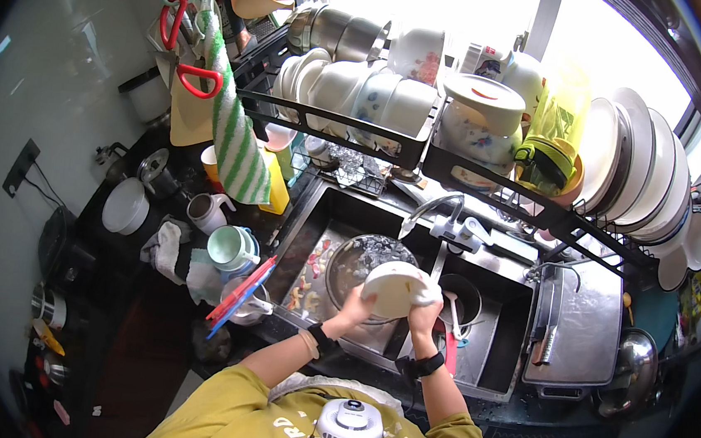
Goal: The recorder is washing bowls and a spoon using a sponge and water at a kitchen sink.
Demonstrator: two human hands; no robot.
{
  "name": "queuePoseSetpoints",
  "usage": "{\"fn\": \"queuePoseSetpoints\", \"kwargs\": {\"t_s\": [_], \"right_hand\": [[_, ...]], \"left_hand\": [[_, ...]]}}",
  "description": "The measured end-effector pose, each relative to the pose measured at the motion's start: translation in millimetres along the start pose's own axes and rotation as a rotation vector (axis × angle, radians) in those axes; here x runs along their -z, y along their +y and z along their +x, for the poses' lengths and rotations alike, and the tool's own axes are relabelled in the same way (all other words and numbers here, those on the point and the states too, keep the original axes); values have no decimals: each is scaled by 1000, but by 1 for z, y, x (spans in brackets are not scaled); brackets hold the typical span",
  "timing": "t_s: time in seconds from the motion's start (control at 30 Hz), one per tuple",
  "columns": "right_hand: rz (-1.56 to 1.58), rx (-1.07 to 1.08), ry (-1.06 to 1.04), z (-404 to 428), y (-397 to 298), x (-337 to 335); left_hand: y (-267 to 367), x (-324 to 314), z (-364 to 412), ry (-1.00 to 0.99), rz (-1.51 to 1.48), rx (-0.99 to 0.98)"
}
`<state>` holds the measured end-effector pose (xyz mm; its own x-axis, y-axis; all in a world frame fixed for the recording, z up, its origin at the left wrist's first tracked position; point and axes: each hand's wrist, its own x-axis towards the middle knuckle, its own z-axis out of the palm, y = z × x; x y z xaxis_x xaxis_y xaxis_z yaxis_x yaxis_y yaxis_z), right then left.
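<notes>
Over the left sink basin I hold a tilted white bowl (389,290). My left hand (356,307) grips its left side and my right hand (424,316) its right edge. Something white, perhaps a cloth, shows at my right fingers, but I cannot tell what it is. Beneath the bowl is a round metal basin (341,267) of bubbling water, partly hidden. Water runs into it from the curved faucet (423,210). Food scraps (303,296) lie on the sink floor to its left. A dark pot (466,292) and a white spoon (456,316) are in the right basin.
Black dish racks (334,120) with bowls and plates stand behind the sink. Cups (232,247) and red and blue plastic items (242,297) sit at the left edge. To the right lie a metal board (585,327) and a cleaver (544,345). A striped towel (234,121) hangs at left.
</notes>
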<state>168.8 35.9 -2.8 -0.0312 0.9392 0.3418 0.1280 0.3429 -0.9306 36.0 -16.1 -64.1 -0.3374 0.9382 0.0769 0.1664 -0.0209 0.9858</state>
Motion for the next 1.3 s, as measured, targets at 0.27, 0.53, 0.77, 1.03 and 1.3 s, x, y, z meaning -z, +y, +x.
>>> {"fn": "queuePoseSetpoints", "kwargs": {"t_s": [0.27, 0.53, 0.77, 1.03, 1.3], "right_hand": [[-597, 439, -431, 5, 14, 12], [71, -9, 110, -3, 8, -2], [-558, 400, -282, 18, -12, 17], [-98, 68, -26, 0, 18, 12], [-344, 321, -111, 1, -1, 6]], "left_hand": [[42, 26, 9, -129, 510, -154], [30, 7, 0, 130, 128, -202], [49, 9, 10, -114, 631, -227], [57, 10, -6, 31, 149, -237], [81, 15, 12, -160, 772, -339]]}}
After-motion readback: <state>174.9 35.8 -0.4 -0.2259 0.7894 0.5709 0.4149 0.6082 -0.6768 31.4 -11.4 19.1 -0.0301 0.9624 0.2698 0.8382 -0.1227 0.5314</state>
